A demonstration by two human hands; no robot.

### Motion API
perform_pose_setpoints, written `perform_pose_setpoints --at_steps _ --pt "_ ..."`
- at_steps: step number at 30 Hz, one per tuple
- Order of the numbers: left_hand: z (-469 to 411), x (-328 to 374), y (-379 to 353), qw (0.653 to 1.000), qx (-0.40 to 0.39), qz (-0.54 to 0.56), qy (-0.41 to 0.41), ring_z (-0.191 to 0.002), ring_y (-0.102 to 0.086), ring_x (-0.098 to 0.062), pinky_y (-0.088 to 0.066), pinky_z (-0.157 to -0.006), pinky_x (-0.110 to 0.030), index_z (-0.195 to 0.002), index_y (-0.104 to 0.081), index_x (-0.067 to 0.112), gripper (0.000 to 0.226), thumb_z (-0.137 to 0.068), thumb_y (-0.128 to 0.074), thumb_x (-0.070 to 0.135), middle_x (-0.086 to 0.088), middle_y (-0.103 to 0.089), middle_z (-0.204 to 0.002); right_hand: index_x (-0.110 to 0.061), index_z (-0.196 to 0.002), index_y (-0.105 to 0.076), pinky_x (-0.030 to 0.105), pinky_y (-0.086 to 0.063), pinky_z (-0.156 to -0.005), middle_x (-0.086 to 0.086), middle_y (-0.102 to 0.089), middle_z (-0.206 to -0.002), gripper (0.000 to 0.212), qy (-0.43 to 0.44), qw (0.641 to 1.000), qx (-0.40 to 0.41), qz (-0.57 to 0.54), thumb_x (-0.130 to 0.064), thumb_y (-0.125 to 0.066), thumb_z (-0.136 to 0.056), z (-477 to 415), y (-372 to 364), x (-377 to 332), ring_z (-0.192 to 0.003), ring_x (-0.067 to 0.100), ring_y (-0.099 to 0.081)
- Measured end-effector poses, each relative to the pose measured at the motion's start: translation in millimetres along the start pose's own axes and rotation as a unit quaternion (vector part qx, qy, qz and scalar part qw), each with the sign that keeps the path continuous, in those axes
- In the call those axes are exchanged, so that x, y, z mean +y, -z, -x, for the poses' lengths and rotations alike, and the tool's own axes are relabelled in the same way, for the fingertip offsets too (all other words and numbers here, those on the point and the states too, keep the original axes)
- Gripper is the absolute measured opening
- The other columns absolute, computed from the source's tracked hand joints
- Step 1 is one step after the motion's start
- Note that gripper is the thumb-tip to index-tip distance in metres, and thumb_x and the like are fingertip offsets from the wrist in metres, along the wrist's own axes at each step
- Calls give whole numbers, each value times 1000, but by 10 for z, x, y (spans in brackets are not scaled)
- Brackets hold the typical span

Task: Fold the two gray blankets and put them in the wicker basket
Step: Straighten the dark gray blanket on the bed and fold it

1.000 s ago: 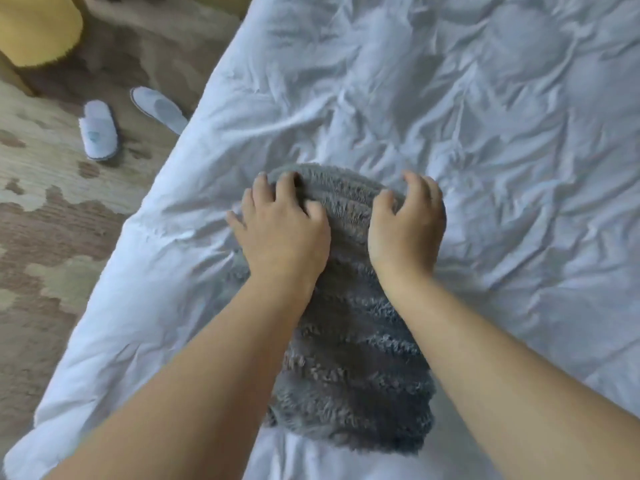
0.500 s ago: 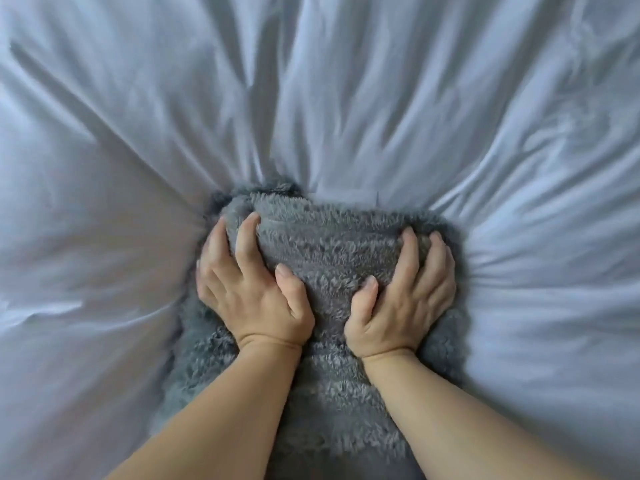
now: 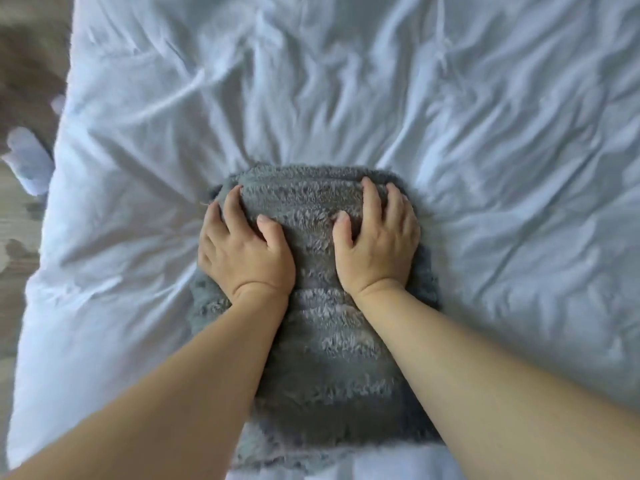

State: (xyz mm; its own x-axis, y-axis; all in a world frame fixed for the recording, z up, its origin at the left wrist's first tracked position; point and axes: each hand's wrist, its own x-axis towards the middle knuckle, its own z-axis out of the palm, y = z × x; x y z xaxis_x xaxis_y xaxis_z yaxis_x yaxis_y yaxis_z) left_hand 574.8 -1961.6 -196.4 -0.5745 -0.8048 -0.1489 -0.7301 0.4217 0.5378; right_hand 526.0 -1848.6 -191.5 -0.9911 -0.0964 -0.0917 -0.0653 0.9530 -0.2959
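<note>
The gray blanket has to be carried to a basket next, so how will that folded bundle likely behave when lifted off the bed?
The gray blanket is probably floppy: thick, fuzzy pile, dented under the left hand and right hand. Its folds may well spring open without support underneath. It likely won't slip, since the fingers sink into the plush.

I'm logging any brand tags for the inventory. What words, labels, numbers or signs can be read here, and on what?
None can be read. The gray blanket under the left hand and right hand shows no tag, the white bedding is plain, and the slipper on the floor is too blurred.
</note>
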Motion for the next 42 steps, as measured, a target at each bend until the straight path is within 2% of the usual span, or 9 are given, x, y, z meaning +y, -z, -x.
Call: perform_pose_setpoints --at_steps 5,8,10,13,20,25,32,39,42 --pt "44 268 605 996 -45 -57 -58 -141 -22 -32 -13 -116 -50 -144 -31 24 52 -93 -35 20 -13 -23 -153 -34 -153 -9 43 -1 -119 1 -2 -162 62 -32 992 -103 -61 -54 -26 -97 300 624 -8 -148 22 -2" --pt "110 511 785 962 -60 -81 -252 -142 -22 -27 -7 -118 -50 -138 -43 27 55 -88 -37 7 -5 -31 -152 -31 -153 -10 48 -8 -119 4 -12 -161 60 -154 983 -89 -53 -53 -22 -98 754 872 114 -145 29 -12" --pt "153 569 812 940 -83 -81 -321 -139 -30 -22 -10 -118 -48 -132 -54 23 41 -94 -38 28 0 -47 -143 -27 -153 -16 50 -17 -117 6 -24 -157 60 -214 970 -89 -71 -51 -23 -99 1030 940 228 -141 31 -24" --pt "174 429 727 942 -82 -94 -312 -139 -29 -21 -10 -118 -45 -133 -53 23 52 -91 -37 48 0 -48 -141 -20 -152 -23 47 -28 -111 9 -38 -150 60 -199 976 -62 -54 -46 -29 -99 1303 868 370 -133 31 -38" --pt "118 36 163 950 22 -61 -307 -131 -40 -31 -14 -115 -44 -130 -55 13 58 -85 -33 42 -11 -52 -135 1 -132 -53 49 -45 -91 27 -57 -125 64 -174 973 88 -125 -36 -33 -84 1241 188 515 -108 45 -57" --pt "27 -184 -249 945 52 -57 -317 -124 -46 -38 -27 -106 -58 -126 -54 2 61 -86 -26 38 -20 -54 -128 3 -133 -50 44 -33 -92 31 -53 -124 69 -177 970 83 -146 -39 -32 -82 1136 -292 653 -111 39 -46" --pt "-88 -337 -536 939 67 -63 -331 -121 -49 -38 -31 -102 -61 -124 -54 -2 63 -87 -20 36 -21 -55 -125 -7 -130 -30 43 -30 -94 36 -51 -124 59 -176 965 127 -148 -38 -30 -80 1022 -640 672 -114 34 -37" --pt "-64 -280 -418 942 27 -76 -325 -127 -44 -35 -23 -110 -53 -131 -51 3 66 -87 -18 41 -16 -52 -133 2 -133 -46 42 -32 -92 32 -53 -123 66 -187 968 116 -122 -38 -31 -82 1028 -480 626 -110 49 -53" --pt "-63 -189 -285 950 -13 -85 -299 -133 -38 -30 -14 -114 -46 -136 -47 9 68 -86 -19 45 -10 -48 -138 2 -135 -47 45 -36 -93 28 -53 -125 71 -213 968 77 -111 -42 -28 -82 1043 -293 591 -113 45 -51"
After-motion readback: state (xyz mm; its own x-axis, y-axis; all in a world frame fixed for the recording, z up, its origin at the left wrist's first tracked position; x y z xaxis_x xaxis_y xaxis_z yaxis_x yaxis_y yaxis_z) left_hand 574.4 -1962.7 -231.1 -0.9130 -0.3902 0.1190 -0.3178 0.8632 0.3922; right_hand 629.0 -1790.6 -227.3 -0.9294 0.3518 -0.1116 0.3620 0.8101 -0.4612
